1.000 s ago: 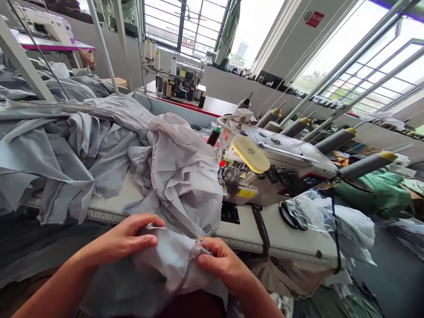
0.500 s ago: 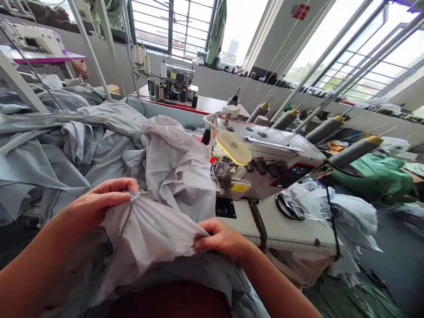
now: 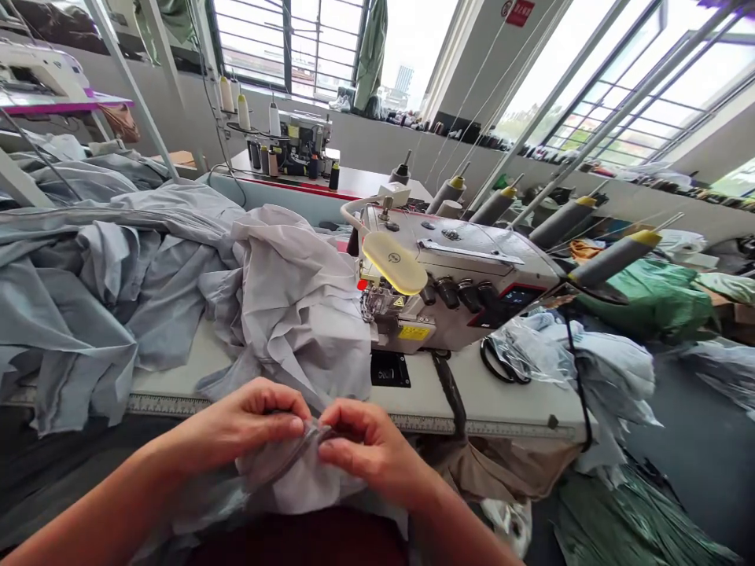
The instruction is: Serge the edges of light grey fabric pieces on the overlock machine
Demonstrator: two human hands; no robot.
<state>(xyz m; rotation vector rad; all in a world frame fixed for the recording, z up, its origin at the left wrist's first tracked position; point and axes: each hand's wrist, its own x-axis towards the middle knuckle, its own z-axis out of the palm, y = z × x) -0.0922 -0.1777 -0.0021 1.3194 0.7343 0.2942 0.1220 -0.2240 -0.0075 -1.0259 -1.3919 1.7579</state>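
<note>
My left hand (image 3: pixel 263 420) and my right hand (image 3: pixel 369 444) meet over my lap at the table's front edge. Both pinch a piece of light grey fabric (image 3: pixel 307 479) by its seamed edge, thumbs almost touching. The fabric hangs down from the fingers and its lower part blurs into the cloth on my lap. Just beyond the hands, a larger heap of light grey cloth (image 3: pixel 300 291) lies on the table, its right side against the overlock sewing machine (image 3: pixel 454 275). The exact fold between the fingertips is partly hidden.
More grey cloth (image 3: pixel 106 275) covers the table's left side. A measuring tape strip (image 3: pixel 489 430) runs along the front edge. Thread cones (image 3: pixel 616 259) stand behind the machine. A plastic bag (image 3: pixel 531 354) lies at the right, and a second machine (image 3: pixel 307 141) sits farther back.
My left hand has moved right and down, and my right hand slightly left and down, until they came together. The fabric stretched between them is now bunched. The view has shifted slightly right.
</note>
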